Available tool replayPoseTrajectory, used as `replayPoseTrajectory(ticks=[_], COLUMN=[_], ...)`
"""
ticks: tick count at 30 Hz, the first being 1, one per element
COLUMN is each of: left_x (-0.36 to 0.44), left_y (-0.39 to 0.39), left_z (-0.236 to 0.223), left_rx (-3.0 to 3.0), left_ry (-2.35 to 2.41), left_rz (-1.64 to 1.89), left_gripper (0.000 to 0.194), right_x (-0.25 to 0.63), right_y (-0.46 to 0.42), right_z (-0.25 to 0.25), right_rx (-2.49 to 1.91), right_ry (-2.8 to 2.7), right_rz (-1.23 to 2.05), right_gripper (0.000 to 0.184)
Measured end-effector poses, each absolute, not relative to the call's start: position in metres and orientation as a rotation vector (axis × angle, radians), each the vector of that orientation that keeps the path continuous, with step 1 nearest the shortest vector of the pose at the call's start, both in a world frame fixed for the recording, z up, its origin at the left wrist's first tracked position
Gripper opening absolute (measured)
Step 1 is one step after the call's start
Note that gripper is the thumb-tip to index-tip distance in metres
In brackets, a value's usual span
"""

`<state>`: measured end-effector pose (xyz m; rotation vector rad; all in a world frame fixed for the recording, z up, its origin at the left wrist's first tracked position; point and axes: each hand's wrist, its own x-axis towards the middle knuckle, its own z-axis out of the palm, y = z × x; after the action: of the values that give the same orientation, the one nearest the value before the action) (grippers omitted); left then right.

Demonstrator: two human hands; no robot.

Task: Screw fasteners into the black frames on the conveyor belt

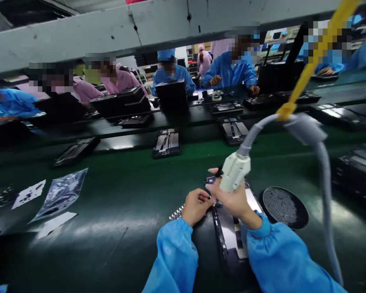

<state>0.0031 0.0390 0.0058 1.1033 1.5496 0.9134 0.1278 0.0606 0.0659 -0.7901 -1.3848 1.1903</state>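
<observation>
My right hand (235, 201) is wrapped around a white electric screwdriver (235, 173), held upright over the upper part of an opened tablet (228, 232). A grey cable (325, 183) runs from its top, where a yellow strap (311, 65) is tied. My left hand (197, 206) is at the tablet's upper left edge, fingertips pinched together close to my right hand. Whatever lies between those fingertips is too small to make out. The screwdriver's tip is hidden behind my right hand. Beside my left wrist lies a strip of small light pieces (177, 212), partly covered.
Right of the tablet sits a round black dish (285, 207) with a grid of small holes. Left are a clear plastic bag (62, 193), white sheets (29, 194) and a thin rod (117, 244). More opened tablets (166, 143) lie ahead. Co-workers (173, 73) sit opposite.
</observation>
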Motion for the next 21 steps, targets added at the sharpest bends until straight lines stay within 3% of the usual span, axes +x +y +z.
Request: replayPoseTrajectory(ticks=[11, 18, 21], left_x=[0.0, -0.012, -0.044], left_y=[0.046, 0.04, 0.018], left_z=[0.0, 0.014, 0.026], left_rx=[0.969, 0.956, 0.986], left_ry=[1.5, 1.43, 1.542], left_rz=[0.861, 0.907, 1.03], left_gripper=[0.019, 0.012, 0.018], right_x=[0.114, 0.112, 0.112], right_y=[0.073, 0.064, 0.06], right_z=[0.038, 0.045, 0.047], right_rx=[-0.87, -0.883, -0.912], right_ry=[-1.443, -1.508, -1.566], right_rz=[1.244, 1.198, 1.145], right_gripper=[0.041, 0.026, 0.02])
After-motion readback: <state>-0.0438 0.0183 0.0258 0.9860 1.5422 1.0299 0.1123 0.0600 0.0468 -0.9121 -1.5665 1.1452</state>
